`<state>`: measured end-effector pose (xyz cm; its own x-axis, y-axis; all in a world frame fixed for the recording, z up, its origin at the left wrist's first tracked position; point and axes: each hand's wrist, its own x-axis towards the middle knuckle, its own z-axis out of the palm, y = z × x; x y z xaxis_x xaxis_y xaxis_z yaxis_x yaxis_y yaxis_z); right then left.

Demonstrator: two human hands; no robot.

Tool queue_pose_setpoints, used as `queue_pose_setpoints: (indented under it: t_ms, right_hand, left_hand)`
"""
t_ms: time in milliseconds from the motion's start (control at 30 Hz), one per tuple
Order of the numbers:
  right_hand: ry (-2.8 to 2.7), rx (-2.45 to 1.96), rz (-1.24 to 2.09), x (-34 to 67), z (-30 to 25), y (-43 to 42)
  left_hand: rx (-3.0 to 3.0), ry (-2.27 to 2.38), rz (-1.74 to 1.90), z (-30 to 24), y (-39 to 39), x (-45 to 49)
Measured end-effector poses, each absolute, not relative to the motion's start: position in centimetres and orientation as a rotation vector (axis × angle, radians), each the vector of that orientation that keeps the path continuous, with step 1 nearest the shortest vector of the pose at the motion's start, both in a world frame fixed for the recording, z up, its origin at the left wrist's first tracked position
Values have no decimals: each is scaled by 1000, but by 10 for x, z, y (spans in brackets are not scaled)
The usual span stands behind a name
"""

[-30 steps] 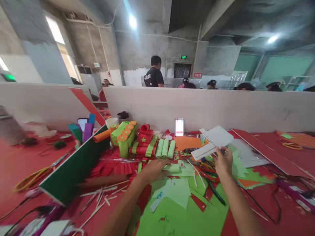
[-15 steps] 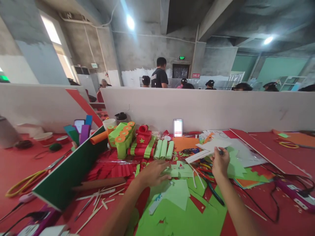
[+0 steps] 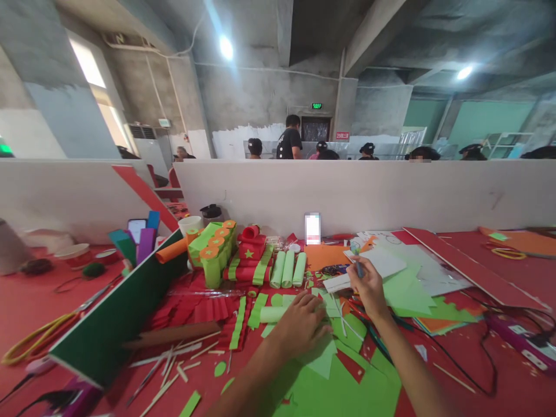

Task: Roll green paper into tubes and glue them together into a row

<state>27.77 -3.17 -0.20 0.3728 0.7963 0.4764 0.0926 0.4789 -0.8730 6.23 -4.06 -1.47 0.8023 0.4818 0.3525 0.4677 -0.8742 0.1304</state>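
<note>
My left hand (image 3: 304, 324) lies palm down, fingers stretched out, over light green paper (image 3: 324, 359). Beside its fingertips is a pale green strip or roll (image 3: 271, 314); whether it is flat is unclear. My right hand (image 3: 368, 286) is raised and closed around a slim blue-grey pen-like tool (image 3: 358, 267); its exact kind is unclear. Just below that hand rests a white ruler-like strip (image 3: 336, 284). Three pale green paper rolls (image 3: 287, 269) stand behind my left hand. Under both arms spreads a bright green sheet (image 3: 343, 399).
A green-and-orange paper model (image 3: 212, 249) and a red one with stars (image 3: 248, 269) stand at the back left. A dark green board (image 3: 117, 318) leans there. Scissors (image 3: 47, 336), sticks (image 3: 165, 376), a phone (image 3: 313, 229) and a power strip (image 3: 521, 344) surround the work.
My right hand has moved left with the pen-like tool, now held upright. My left hand has shifted right over the pale green paper, uncovering green pieces to its left.
</note>
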Motion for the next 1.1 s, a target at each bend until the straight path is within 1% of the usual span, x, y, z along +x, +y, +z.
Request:
queue_pose_setpoints:
  t_ms: [167,400,533,800,1100]
  right_hand:
    - [-1160,-977,734,274,-5,-31]
    - [-1087,-1049,733,279,-8,-28]
    - [-1122,-1062,781,277,-5,-29]
    - [-1123,-1003,895,273,-6,-31]
    - [-1361,-1040,937,264,1,-40]
  left_hand:
    - [2935,819,650,-17,-37,67]
    - [3003,737,625,-30,-30,73]
    - [2986,717,645,-28,-31,75]
    - [2466,962,979,-16,-24,55]
    - [2308,996,995,-18,-12,41]
